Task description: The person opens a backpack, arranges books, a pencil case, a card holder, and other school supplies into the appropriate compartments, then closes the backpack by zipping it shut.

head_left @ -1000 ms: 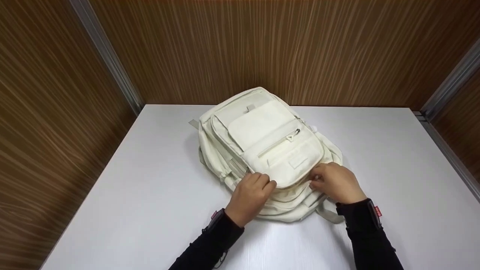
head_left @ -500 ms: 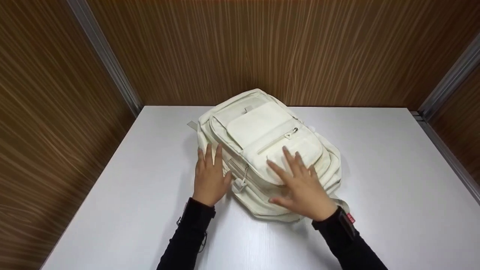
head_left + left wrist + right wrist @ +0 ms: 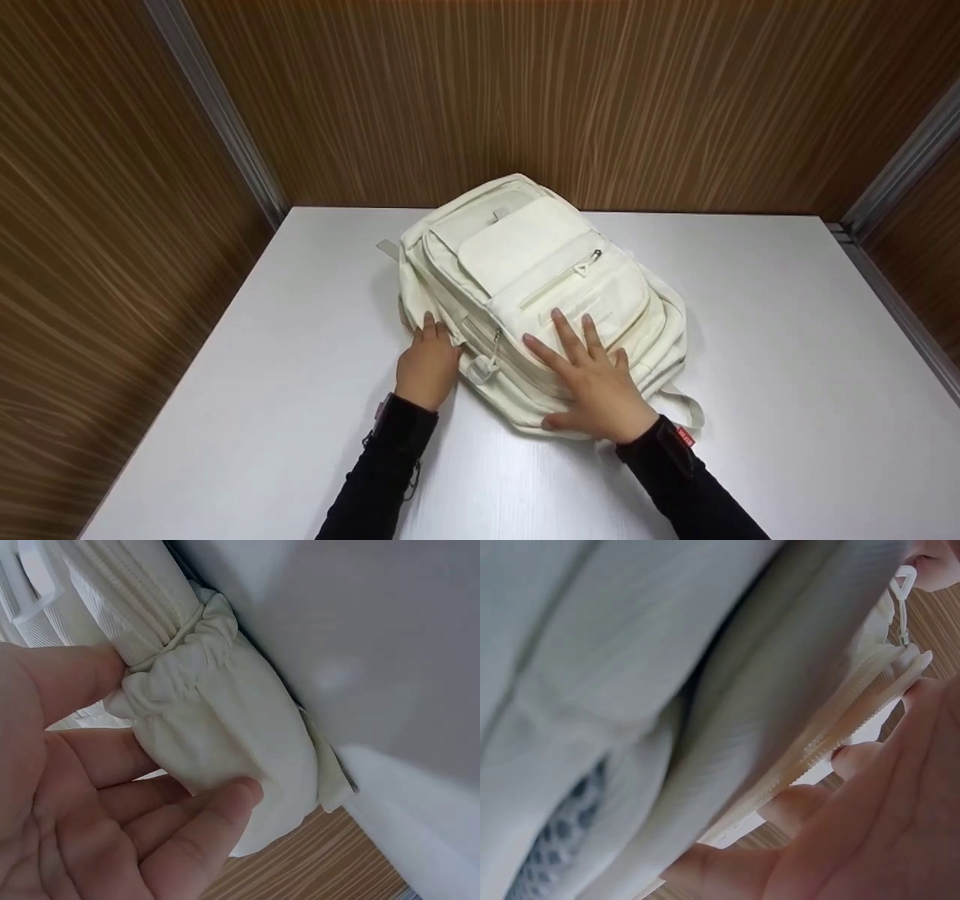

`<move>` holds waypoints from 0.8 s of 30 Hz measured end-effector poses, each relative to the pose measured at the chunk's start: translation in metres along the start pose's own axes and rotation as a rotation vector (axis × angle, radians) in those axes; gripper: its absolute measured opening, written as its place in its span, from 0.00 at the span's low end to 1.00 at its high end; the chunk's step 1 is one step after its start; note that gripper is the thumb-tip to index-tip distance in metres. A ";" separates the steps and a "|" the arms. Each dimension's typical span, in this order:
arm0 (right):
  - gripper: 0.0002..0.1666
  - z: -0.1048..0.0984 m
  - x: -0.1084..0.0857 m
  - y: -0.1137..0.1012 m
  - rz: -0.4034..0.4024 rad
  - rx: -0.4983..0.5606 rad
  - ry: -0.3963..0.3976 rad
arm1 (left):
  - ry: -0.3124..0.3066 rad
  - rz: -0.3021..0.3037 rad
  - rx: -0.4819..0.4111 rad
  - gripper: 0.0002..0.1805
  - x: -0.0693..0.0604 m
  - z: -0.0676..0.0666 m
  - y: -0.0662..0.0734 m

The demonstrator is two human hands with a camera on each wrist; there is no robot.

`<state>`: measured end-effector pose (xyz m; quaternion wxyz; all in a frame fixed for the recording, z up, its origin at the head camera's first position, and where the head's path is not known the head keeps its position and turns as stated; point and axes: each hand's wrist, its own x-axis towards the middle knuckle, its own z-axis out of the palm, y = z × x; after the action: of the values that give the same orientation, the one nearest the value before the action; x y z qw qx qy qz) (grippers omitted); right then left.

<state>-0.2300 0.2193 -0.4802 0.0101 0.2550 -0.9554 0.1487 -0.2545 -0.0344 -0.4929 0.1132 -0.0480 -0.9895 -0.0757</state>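
Observation:
A cream backpack (image 3: pixel 525 247) lies front up on the white table, tilted. My left hand (image 3: pixel 427 367) is at its left side, fingers bent over the gathered side pocket (image 3: pixel 225 720). In the left wrist view the thumb and fingers hold the pocket near its elastic edge. My right hand (image 3: pixel 600 382) rests with fingers spread on the lower front pocket. The right wrist view shows those fingers along a zipper edge (image 3: pixel 817 746). Between the hands hangs a pale tag (image 3: pixel 481 369) on a zipper pull. The palm side of each hand is hidden in the head view.
The white table (image 3: pixel 300 300) carries the backpack. Wood-grain panels (image 3: pixel 480 97) stand behind and at both sides, with metal strips at the corners. A strap (image 3: pixel 682 409) of the backpack lies at its lower right; another strap end (image 3: pixel 388 247) sticks out at the left.
Both hands let go of the backpack's lower front edge. My left hand moved left and took hold of the side pocket; my right hand moved left and spread over the front. The backpack barely moved.

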 end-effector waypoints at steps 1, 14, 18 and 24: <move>0.70 -0.001 0.000 0.003 0.001 0.006 -0.004 | 0.022 0.010 0.030 0.29 -0.001 0.001 0.002; 0.76 -0.018 -0.005 0.066 0.168 0.088 -0.104 | 0.295 0.036 0.460 0.13 -0.024 0.008 0.052; 0.75 -0.023 -0.008 0.086 0.246 0.107 -0.133 | 0.320 0.061 0.568 0.13 -0.031 0.009 0.066; 0.66 -0.039 -0.014 0.076 0.284 0.079 -0.116 | 0.316 0.076 0.635 0.14 -0.033 0.012 0.069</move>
<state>-0.2577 0.3003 -0.4651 -0.0761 0.1260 -0.9742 0.1709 -0.2174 0.0332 -0.5021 0.2771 -0.0347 -0.9314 0.2333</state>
